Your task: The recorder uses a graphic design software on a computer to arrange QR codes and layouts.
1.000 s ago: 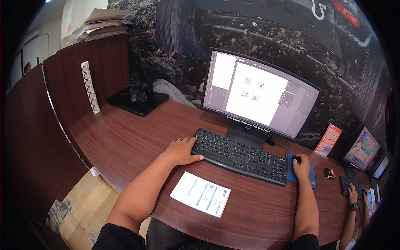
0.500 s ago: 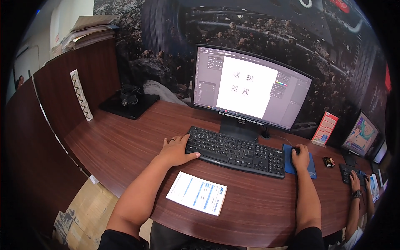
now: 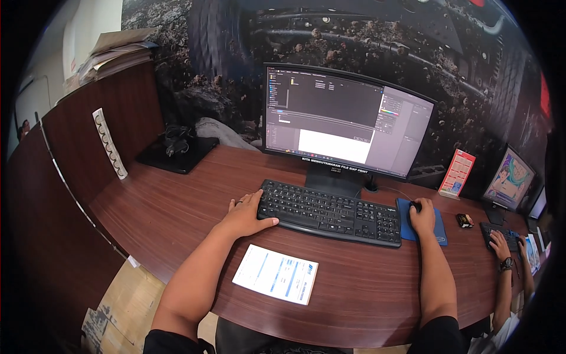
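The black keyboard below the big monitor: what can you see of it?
The keyboard is long and black, plastic-looking, with pale-marked keys and a number pad at right. It lies angled on the brown desk before the monitor. The left hand touches its left end, thumb at the near edge; a blue mouse pad sits beside its right end.

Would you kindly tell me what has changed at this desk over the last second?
On the monitor, a dark window has opened, hiding the four square codes. The view swung slightly right. Nothing was grasped or released. The left hand stays at the keyboard, the right hand on the mouse, and the paper pad lies as before.
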`<control>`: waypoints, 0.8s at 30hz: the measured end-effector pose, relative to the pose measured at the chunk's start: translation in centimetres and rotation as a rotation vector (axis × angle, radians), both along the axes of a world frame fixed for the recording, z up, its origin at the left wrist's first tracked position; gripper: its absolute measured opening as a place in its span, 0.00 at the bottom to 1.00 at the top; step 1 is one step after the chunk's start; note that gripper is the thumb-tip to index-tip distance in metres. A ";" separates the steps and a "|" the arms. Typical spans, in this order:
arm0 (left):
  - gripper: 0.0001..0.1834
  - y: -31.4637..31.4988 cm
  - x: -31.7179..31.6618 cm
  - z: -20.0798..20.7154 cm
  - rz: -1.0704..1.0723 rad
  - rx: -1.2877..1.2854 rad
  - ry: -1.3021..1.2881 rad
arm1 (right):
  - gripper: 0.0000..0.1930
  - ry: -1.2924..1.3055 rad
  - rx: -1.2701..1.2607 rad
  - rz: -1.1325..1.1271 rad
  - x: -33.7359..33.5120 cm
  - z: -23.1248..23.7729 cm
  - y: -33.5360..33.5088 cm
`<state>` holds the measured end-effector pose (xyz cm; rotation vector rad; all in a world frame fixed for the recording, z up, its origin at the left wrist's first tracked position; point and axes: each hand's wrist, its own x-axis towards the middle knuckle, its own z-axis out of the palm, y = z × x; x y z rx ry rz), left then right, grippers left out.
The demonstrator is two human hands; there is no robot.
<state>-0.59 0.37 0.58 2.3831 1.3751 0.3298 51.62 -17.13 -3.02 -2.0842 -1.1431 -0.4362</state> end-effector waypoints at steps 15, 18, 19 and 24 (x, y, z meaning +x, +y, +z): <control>0.59 -0.4 -0.2 0.5 -0.024 0.008 0.031 | 0.13 0.000 -0.043 0.030 -0.8 0.2 -0.1; 0.59 -0.3 -0.3 0.4 -0.025 0.011 0.035 | 0.13 0.003 -0.037 0.038 -0.8 0.4 0.0; 0.59 -0.3 -0.3 0.4 -0.027 0.016 0.036 | 0.13 0.005 -0.033 0.046 -0.8 0.3 0.0; 0.58 -0.2 0.1 0.4 -0.007 0.010 0.019 | 0.12 -0.022 -0.018 0.054 -0.4 0.0 0.0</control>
